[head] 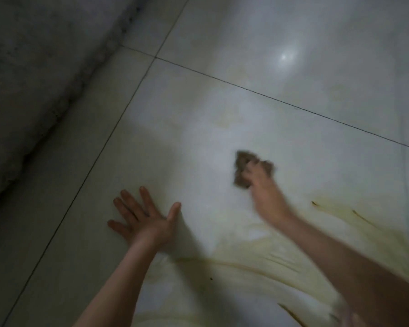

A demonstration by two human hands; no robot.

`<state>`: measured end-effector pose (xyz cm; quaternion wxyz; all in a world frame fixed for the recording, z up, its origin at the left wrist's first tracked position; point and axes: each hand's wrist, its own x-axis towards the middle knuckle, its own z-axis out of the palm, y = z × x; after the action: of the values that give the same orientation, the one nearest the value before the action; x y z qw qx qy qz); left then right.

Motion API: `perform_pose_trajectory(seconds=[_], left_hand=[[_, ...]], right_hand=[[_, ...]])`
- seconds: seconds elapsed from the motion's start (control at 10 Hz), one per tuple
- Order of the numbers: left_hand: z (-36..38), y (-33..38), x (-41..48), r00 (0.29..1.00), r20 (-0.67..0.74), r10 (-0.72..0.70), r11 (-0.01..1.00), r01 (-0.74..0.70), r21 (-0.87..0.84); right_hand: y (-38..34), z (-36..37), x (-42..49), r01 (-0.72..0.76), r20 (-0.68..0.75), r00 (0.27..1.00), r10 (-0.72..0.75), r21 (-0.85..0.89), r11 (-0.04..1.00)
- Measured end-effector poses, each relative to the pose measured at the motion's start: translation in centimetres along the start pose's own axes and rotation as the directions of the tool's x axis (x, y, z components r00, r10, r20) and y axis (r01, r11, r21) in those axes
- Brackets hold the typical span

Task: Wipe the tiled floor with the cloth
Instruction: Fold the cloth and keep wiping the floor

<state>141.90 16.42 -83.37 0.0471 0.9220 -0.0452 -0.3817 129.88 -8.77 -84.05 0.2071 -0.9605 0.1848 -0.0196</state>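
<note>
The tiled floor (198, 102) was glossy, pale grey-white, in large square tiles w/ thin dark grout lines (269, 97) running diagonally across the view. A round glare spot (285, 57) showed on the polished surface at upper right. Yellowish-brown smears (281, 256), streaked in curved arcs w/ a few darker flecks, covered the tile at lower centre and lower right. The cloth (242, 161) was a small, brown, crumpled wad w/ a coarse look; it lay on the floor right of centre, on the same tile as the smears but beyond them. The right hand (262, 185) gripped it from above, fingers curled round the wad; part of the cloth was hidden under the fingers. Hand and cloth were both blurred, so exact finger placement could not be made out. The left hand (142, 218) lay flat on the floor, palm down, fingers straight and spread, thumb out to the right, holding nothing. It sat well apart from the cloth, to its left. Both forearms were bare and cut off at the bottom edge. A rough, mottled grey concrete surface (33, 67) filled the upper left, meeting the tiles along a dark, uneven joint. The whole view was dim and soft.
</note>
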Motion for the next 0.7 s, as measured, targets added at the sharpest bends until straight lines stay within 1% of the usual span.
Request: perform_pose_trajectory(seconds=[0.1, 0.2, 0.3, 0.4, 0.5, 0.6, 0.7], left_hand=[[-0.1, -0.1, 0.2, 1.0, 0.011, 0.004, 1.0, -0.004, -0.005], [-0.1, -0.1, 0.3, 1.0, 0.004, 0.009, 1.0, -0.009, -0.013], [0.6, -0.1, 0.4, 0.998, -0.056, 0.014, 1.0, -0.015, 0.0], [0.9, 0.0, 0.9, 0.995, -0.095, -0.015, 1.0, 0.017, 0.013], [1.1, 0.2, 1.2, 0.992, -0.112, -0.061, 0.997, 0.065, 0.035], [0.9, 1.0, 0.6, 0.98, -0.176, -0.095, 0.989, 0.112, 0.093], [1.0, 2.7, -1.5, 0.953, -0.301, 0.024, 0.992, 0.016, 0.128]], right_hand=[[-4.5, 1.5, -6.0, 0.312, 0.186, 0.932, -0.31, 0.021, 0.95], [-1.6, -1.5, -4.4, 0.427, 0.288, 0.864, -0.414, 0.017, 0.904], [4.4, -4.1, 0.2, 0.052, 0.123, 0.992, -0.042, -0.076, 0.996], [5.8, -4.0, 0.6, -0.209, 0.054, 0.976, 0.21, -0.02, 0.978], [2.0, -1.1, -4.2, -0.132, 0.058, 0.99, 0.13, 0.02, 0.991], [-1.6, 0.0, -9.9, 0.167, 0.157, 0.968, -0.195, 0.173, 0.971], [-0.4, -2.8, -9.8, 0.105, 0.179, 0.97, -0.163, 0.293, 0.95]])
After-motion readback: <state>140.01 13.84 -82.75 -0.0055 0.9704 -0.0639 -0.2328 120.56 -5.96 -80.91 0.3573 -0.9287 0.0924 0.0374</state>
